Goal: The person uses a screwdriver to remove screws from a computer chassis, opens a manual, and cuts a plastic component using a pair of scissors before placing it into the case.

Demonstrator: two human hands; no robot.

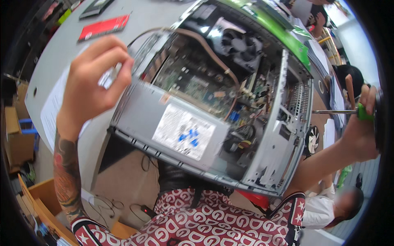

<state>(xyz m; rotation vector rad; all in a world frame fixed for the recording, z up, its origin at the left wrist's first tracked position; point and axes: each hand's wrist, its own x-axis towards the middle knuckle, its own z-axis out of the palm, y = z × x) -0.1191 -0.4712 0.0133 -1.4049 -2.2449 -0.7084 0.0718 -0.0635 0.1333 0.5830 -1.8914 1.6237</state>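
Observation:
An open desktop computer case (pixel 283 135) lies tilted before me, with its circuit boards, cables and a black fan (pixel 242 45) exposed. On its near side is a grey metal box, probably the power supply (pixel 137 108), with a white label. My right hand (pixel 361 131) grips a screwdriver (pixel 334 111) with a green and black handle. Its shaft points left, and the tip meets or nearly meets the case's right side. Above the case's left edge, my left hand (pixel 96 78) is raised, thumb and forefinger pinched together. Whether something small is between them I cannot make out.
A flat red package (pixel 104 28) and a black device (pixel 95 8) lie on the grey table (pixel 49 78). Papers (pixel 55 106) are at the left. A loose white fan (pixel 313 139) is right of the case. People sit at the right; cables (pixel 106 205) trail on the floor.

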